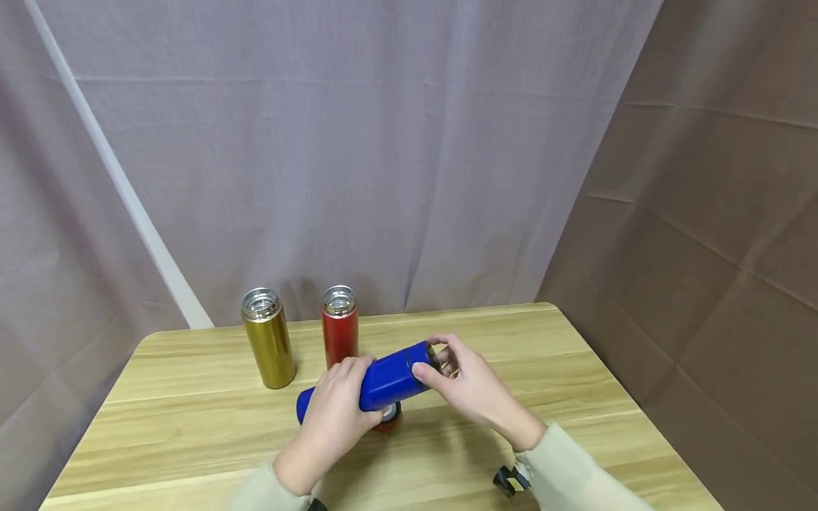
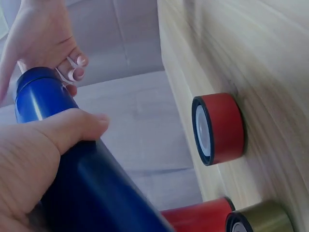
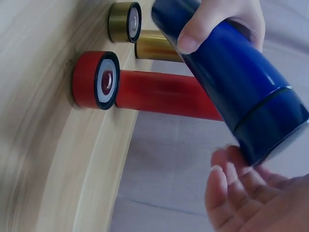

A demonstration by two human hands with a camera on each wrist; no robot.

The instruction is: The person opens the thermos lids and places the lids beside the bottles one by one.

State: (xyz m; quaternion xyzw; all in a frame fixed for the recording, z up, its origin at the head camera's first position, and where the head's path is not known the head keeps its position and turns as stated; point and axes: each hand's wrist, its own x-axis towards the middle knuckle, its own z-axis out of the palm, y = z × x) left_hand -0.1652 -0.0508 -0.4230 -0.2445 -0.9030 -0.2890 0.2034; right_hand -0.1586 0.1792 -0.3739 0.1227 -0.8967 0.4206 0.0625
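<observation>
My left hand (image 1: pixel 335 408) grips the body of a blue thermos bottle (image 1: pixel 388 380), held tilted above the table with its lid end up to the right. At that end, my right hand (image 1: pixel 473 387) has its thumb and fingers around the blue lid (image 1: pixel 422 357). A thin seam shows between lid and body in the right wrist view. Below the bottle, a red lid (image 2: pixel 224 128) lies on the table, its pale inner side showing. Beside it is a gold lid (image 3: pixel 124 21), hidden in the head view.
A gold thermos bottle (image 1: pixel 270 348) and a red thermos bottle (image 1: pixel 340 337) stand lidless behind my hands, their metal mouths uncovered. The wooden table (image 1: pixel 543 341) ends at grey curtains (image 1: pixel 447 177) behind and a brown curtain (image 1: pixel 716 248) at the right.
</observation>
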